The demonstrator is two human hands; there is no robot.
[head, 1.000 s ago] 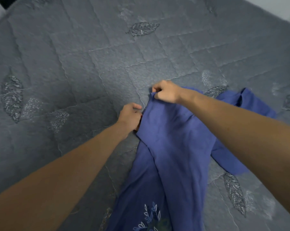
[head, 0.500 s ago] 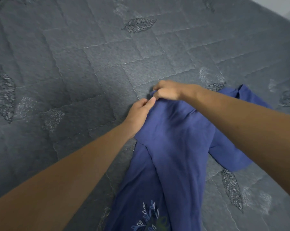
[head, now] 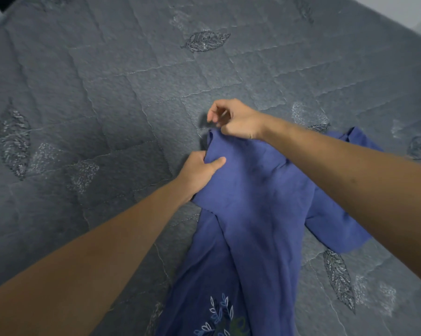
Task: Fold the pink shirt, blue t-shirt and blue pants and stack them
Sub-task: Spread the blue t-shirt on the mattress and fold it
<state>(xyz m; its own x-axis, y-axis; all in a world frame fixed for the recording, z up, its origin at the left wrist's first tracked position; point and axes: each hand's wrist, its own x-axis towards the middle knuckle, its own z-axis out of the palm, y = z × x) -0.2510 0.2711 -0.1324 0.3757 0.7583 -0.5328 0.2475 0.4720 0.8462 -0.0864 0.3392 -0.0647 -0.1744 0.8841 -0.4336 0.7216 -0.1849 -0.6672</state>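
Garment: the blue t-shirt lay crumpled at lower centre of the frame, on a grey quilted bed.
Left hand: the left hand gripped the shirt's upper left edge, thumb over the cloth, probably to anchor it for spreading.
Right hand: the right hand, just above the shirt's top corner, had curled fingers; whether it pinched cloth could not be told.
Other garments: pink shirt and blue pants were out of view.
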